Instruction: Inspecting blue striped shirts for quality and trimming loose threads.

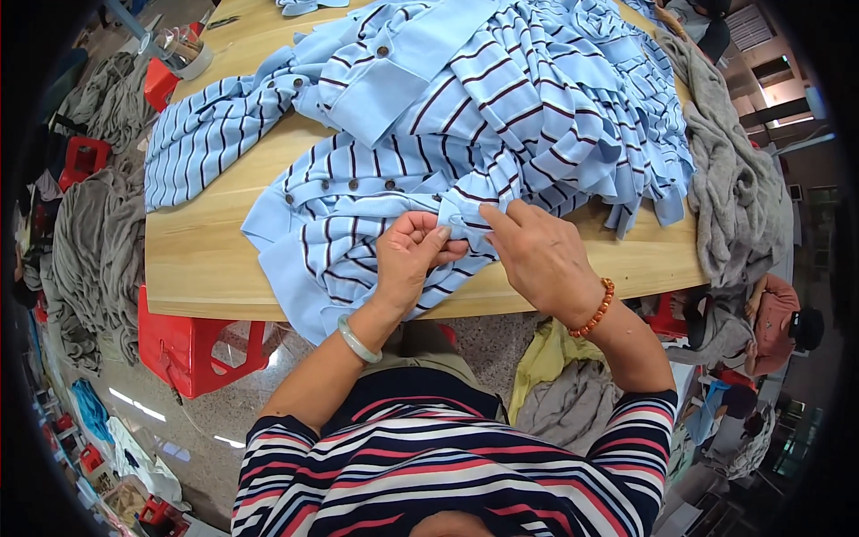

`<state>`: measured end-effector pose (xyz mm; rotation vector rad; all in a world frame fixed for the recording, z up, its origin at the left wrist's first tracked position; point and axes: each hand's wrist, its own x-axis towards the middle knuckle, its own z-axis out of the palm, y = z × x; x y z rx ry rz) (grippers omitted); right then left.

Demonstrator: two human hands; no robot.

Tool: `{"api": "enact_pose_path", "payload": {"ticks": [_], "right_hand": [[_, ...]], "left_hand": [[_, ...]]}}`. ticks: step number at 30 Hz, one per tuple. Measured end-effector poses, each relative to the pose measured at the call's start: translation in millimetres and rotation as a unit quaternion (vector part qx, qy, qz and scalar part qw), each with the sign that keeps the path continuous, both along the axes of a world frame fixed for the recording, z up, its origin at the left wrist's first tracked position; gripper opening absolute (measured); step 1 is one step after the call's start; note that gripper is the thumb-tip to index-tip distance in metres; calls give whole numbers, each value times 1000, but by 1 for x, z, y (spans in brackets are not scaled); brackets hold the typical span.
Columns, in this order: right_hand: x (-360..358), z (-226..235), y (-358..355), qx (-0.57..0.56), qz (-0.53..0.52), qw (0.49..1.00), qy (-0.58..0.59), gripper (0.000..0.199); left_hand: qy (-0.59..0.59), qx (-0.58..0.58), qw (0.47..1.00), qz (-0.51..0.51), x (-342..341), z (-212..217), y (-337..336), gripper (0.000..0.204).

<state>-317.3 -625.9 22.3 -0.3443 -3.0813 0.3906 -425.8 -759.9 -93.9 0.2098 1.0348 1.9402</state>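
A light blue cardigan [344, 237] with dark stripes and a row of dark buttons lies crumpled at the near edge of the table, its plain blue hem hanging over. My left hand [413, 255] is closed, thumb and fingers pinching the plain blue band near the upper button. From the right, my right hand [544, 258] grips the same band with bent fingers, knuckles up. Both hands meet close together on the cloth. Whether a small tool or thread sits between the fingers is hidden.
More striped blue garments [546, 98] are heaped across the wooden table [201, 255]. Grey cloth [738, 188] drapes off its right side; another grey pile [98, 246] lies left. Below stand a red stool [183, 349] and yellow cloth [537, 367]. A tool tub [190, 61] sits far left.
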Motion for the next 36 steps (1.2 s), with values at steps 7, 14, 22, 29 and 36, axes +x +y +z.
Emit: {"api": "enact_pose_path", "payload": {"ticks": [7, 14, 22, 29, 36], "right_hand": [[-11, 0, -6, 31, 32, 998, -47, 32], [-16, -6, -11, 13, 19, 999, -33, 27], [-19, 0, 12, 4, 104, 991, -89, 19], [-25, -23, 5, -66, 74, 995, -6, 20], [0, -27, 6, -120, -25, 987, 105, 18]], "left_hand": [[18, 11, 1000, -9, 2, -8, -3, 9], [68, 41, 996, -25, 3, -14, -6, 7], [98, 49, 993, -39, 7, -15, -10, 7], [72, 46, 996, -30, 4, -13, -13, 9], [35, 21, 997, -59, -6, -9, -13, 11]]}}
